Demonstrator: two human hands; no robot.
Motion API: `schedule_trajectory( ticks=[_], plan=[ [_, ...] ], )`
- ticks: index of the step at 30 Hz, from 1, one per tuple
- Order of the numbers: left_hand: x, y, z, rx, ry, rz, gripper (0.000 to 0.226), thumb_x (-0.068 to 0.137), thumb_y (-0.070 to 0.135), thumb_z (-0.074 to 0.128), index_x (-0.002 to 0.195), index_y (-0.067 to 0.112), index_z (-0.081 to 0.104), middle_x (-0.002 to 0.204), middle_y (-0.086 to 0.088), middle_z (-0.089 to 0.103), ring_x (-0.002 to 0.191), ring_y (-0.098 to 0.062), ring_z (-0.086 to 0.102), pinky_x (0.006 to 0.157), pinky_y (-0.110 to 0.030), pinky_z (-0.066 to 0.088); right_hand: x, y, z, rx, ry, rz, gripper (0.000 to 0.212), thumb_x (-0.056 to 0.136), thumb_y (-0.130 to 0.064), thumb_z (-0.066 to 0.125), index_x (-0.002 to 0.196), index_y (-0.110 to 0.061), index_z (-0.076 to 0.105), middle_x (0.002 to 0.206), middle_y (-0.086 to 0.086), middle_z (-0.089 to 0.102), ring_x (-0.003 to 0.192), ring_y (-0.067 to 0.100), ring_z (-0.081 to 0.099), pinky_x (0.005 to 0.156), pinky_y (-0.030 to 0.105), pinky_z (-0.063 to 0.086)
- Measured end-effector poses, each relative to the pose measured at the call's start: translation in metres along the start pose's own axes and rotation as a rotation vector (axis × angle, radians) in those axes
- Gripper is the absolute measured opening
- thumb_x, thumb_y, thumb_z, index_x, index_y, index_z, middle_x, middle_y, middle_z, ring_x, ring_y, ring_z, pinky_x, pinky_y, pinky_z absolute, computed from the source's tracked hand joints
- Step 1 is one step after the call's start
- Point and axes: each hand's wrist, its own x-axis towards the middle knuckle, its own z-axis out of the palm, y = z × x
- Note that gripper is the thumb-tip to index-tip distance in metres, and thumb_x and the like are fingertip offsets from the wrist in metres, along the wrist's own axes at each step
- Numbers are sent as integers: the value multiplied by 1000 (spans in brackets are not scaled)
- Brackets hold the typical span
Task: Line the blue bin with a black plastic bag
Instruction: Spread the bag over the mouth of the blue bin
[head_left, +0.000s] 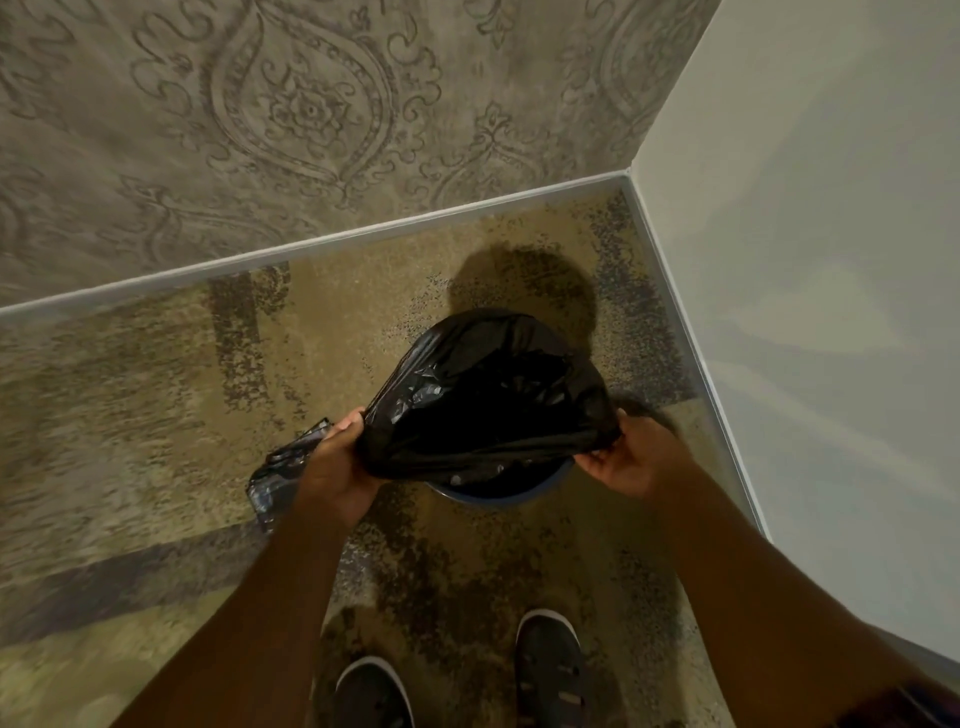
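Black plastic bag (488, 400) is stretched over the blue bin (501, 496), covering the far rim; only the near rim shows at 6 o'clock. Left hand (337, 467) is clenched on the bag's edge at 9 o'clock, right hand (631, 457) pinches it at 3 o'clock. Bin stands on patterned carpet (156, 415) in a wall corner. Shoes (550, 670) at 6 o'clock.

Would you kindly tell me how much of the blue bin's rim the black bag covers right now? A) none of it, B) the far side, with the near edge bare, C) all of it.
B: the black bag drapes the far rim, while the blue bin shows bare at its near edge between the left hand and right hand.
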Motion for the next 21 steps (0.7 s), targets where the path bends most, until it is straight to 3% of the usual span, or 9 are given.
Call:
schedule_trajectory(
  ticks=[3,7,8,11,12,15,17,19,21],
  plan=[
    [1,-8,7,5,36,6,38,115,19,34,148,4,43,160,-28,43,152,-46,40,126,-64,28,1,3,5,24,31,19,37,114,-28,33,120,-15,67,100,19,77,94,34,69,59,41,63],
    [2,-25,8,-20,2,38,25,113,13,36,120,0,56,135,-27,54,123,-40,59,115,-58,44,9,12,0,-34,16,-28,41,113,-25,37,152,-28,49,141,16,62,116,45,65,95,59,57],
    [4,-30,7,-40,1,46,26,112,14,37,119,-2,57,133,-26,55,120,-39,60,112,-58,46,11,16,-3,-78,19,-44,41,112,-27,41,151,-29,51,139,16,63,115,46,65,95,60,57],
    [11,-41,4,-92,53,43,46,110,16,43,150,-8,47,152,-27,53,141,-44,53,123,-61,37,15,34,-4,-305,44,-108,35,109,-38,48,135,-19,62,129,17,67,109,42,68,87,57,60],
    [14,-44,4,-93,81,50,48,109,14,46,152,-6,47,154,-26,55,142,-44,53,123,-61,38,20,39,-4,-361,52,-149,35,108,-38,50,131,-16,63,128,19,68,109,40,69,87,56,59],
    [19,-48,7,101,273,173,26,102,6,62,125,-1,71,130,-19,73,130,-43,66,112,-55,53,30,49,-3,-555,84,-233,31,110,-27,46,122,-7,66,127,25,66,103,38,68,96,57,56],
    [23,-45,9,257,422,313,14,97,2,68,107,8,76,105,-6,77,113,-34,74,105,-48,59,35,50,-3,-659,126,-263,28,111,-17,42,123,-7,65,125,24,65,95,37,66,81,46,57],
    [27,-38,11,237,466,378,19,98,6,68,115,11,76,103,-1,77,104,-24,75,104,-49,60,40,51,-2,-634,192,-352,29,107,-13,47,128,-3,64,125,26,66,100,40,68,74,36,54],
    [35,-29,11,68,386,353,24,102,7,63,123,15,72,115,-6,76,112,-29,74,105,-52,59,46,50,0,-577,202,-338,26,107,-12,45,120,-4,66,126,27,65,96,37,67,73,37,52]
  ],
)
